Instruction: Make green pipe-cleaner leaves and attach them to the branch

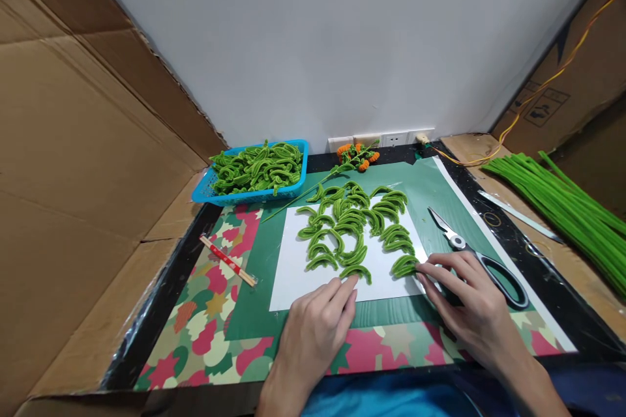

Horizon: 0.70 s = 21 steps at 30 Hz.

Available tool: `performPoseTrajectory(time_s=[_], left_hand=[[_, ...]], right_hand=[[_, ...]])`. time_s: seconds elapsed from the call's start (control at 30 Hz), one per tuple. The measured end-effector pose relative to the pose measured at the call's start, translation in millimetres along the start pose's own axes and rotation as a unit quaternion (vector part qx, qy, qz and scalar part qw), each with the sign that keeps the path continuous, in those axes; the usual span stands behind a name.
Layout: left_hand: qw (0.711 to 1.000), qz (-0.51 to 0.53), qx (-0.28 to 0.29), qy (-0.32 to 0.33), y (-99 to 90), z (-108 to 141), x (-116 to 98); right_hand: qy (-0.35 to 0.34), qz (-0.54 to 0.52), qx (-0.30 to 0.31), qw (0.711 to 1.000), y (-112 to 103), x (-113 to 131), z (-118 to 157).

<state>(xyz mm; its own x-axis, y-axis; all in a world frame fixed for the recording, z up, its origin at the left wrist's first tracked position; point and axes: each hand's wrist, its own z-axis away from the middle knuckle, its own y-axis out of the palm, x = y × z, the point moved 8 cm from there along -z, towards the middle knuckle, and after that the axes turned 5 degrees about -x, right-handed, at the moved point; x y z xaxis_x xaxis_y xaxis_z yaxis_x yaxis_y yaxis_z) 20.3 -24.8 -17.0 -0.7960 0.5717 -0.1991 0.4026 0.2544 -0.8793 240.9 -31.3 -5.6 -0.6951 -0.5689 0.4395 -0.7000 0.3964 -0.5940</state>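
Curved green pipe-cleaner pieces (349, 218) lie in small clusters on a white sheet of paper (288, 293). My left hand (317, 316) rests at the sheet's front edge, fingers bent and close together. Its fingertips meet the lower side of one arched cluster (356, 271); whether anything is between them is hidden. On the right, my right hand (469, 293) has thumb and forefinger closed at the right end of another cluster of green pipe-cleaner pieces (403, 266). Scissors (457, 242) with dark handles lie partly open beside and behind that hand.
A blue basket (244, 195) heaped with green pieces stands at the back left. Near the wall lies an orange-flowered stem (337, 171). Wrapped chopsticks (228, 260) lie left. Long green pipe cleaners (567, 208) and a pale strip (521, 216) lie right. Cardboard (73, 176) walls the left side.
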Motion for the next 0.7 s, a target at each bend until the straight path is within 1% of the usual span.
performPoseTrajectory(time_s=[0.2, 0.33, 0.43, 0.6, 0.67, 0.7], left_hand=[[0.999, -0.03, 0.029, -0.017, 8.2, -2.2, -2.5], [0.998, -0.031, 0.025, -0.04, 9.8, -5.3, -1.3], [0.999, -0.024, 0.021, -0.045, 8.8, -6.3, -0.5], [0.999, 0.027, 0.013, -0.027, 9.7, -1.8, -0.5], [0.997, 0.07, -0.006, -0.021, 5.4, -1.0, -2.5], [0.994, 0.1, -0.019, -0.027, 0.4, -2.5, -3.2]], right_hand=[[0.004, -0.004, 0.008, 1.0, 2.1, -3.0, 1.5], [0.005, -0.007, 0.01, 1.0, 2.8, -3.6, 2.0], [0.006, -0.012, 0.011, 1.0, 2.7, -3.5, 2.8], [0.004, -0.016, 0.007, 1.0, 1.3, -2.5, 4.1], [0.003, -0.017, 0.004, 1.0, 1.3, -1.9, 3.6], [0.002, -0.018, 0.003, 1.0, 1.4, -1.5, 3.1]])
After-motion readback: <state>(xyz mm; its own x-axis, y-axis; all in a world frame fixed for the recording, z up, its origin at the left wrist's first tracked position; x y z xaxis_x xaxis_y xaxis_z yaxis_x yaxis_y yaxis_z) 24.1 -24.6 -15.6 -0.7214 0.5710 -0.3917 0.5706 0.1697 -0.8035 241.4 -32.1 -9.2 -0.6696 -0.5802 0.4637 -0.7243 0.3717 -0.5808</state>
